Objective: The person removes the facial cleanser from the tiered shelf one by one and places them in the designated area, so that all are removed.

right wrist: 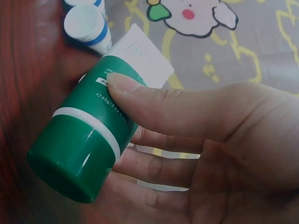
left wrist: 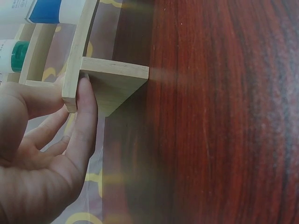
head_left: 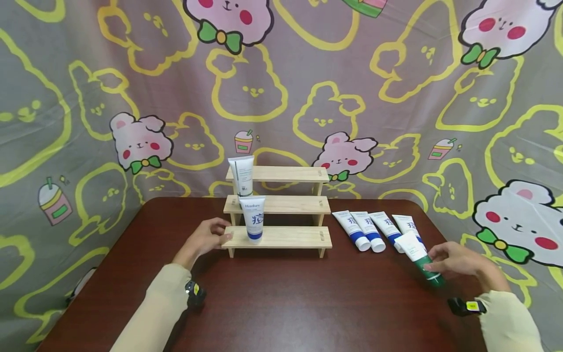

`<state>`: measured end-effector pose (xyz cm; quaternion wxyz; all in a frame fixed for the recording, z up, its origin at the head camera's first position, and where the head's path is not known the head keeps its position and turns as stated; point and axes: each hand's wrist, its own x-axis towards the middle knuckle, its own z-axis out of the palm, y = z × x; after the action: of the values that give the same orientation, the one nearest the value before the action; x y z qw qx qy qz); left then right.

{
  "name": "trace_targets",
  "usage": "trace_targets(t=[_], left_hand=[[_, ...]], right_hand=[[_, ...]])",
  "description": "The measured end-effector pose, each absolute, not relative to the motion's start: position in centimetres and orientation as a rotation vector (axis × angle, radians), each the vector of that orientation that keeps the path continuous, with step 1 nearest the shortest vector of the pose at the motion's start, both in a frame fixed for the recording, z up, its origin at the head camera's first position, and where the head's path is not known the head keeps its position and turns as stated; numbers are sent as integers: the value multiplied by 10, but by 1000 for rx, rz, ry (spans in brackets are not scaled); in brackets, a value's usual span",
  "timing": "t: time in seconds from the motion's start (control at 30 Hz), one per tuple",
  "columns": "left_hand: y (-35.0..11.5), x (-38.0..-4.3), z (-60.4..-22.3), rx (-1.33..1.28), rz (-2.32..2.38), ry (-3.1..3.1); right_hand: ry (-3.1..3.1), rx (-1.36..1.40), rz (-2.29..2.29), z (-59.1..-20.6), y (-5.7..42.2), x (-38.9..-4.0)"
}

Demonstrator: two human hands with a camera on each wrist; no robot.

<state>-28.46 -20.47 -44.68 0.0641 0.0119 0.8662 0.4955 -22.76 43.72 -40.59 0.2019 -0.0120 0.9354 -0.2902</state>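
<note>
In the head view, my left hand (head_left: 205, 239) grips the left end of the lowest step of a three-step wooden rack (head_left: 290, 235). The left wrist view shows the thumb above the board and a finger under it. A white tube with a blue band (head_left: 253, 217) stands upright on that step. Behind it, a white tube with dark lettering (head_left: 242, 173) stands, its lower part hidden; a green cap (left wrist: 19, 56) shows in the left wrist view. My right hand (head_left: 457, 260) holds a white and green tube (right wrist: 77, 144) at a tilt, cap downward, thumb across its front.
Several white tubes with blue bands (head_left: 352, 229) lie in a slanted row right of the rack, the rightmost partly behind the held tube. Everything stands on a dark red wooden table (head_left: 308, 303). A cartoon-printed curtain (head_left: 299, 63) hangs behind it.
</note>
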Motion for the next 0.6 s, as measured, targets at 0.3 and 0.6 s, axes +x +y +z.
trace_targets(t=[0.3, 0.6], left_hand=[[-205, -285, -447, 26, 1473, 2616], [-205, -285, -446, 0, 1452, 2628]], right_hand=[[2608, 14, -777, -413, 444, -232], [2568, 45, -771, -419, 450, -236]])
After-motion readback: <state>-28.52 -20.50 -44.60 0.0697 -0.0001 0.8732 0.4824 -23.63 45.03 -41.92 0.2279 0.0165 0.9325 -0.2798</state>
